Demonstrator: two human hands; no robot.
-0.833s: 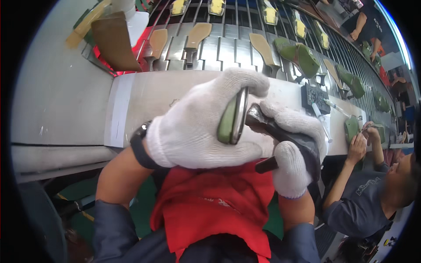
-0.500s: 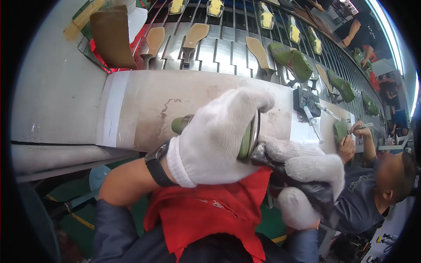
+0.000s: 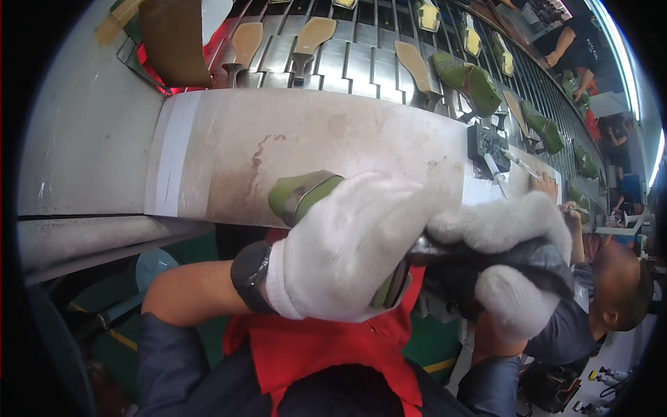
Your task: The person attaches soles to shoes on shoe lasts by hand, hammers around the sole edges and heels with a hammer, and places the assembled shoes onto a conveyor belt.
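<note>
Green shoe (image 3: 293, 197), middle hidden by left fingers (image 3: 399, 205) curled around it, right fingers (image 3: 497, 226) wrapped round a dark, half-covered tool (image 3: 538, 258).

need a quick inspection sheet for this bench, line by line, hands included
surface: pale worktop, brown stains, white strip across its left end
job's things: green shoe with dark band; dark tool, contact with shoe hidden
clutter: dark block, slim white tools beside it
grippers: gloved left hand grasping the shoe; gloved right hand gripping the tool
cables: nothing seen on the worktop
surroundings: slatted conveyor carrying tan soles and green footwear; co-worker at right
</note>
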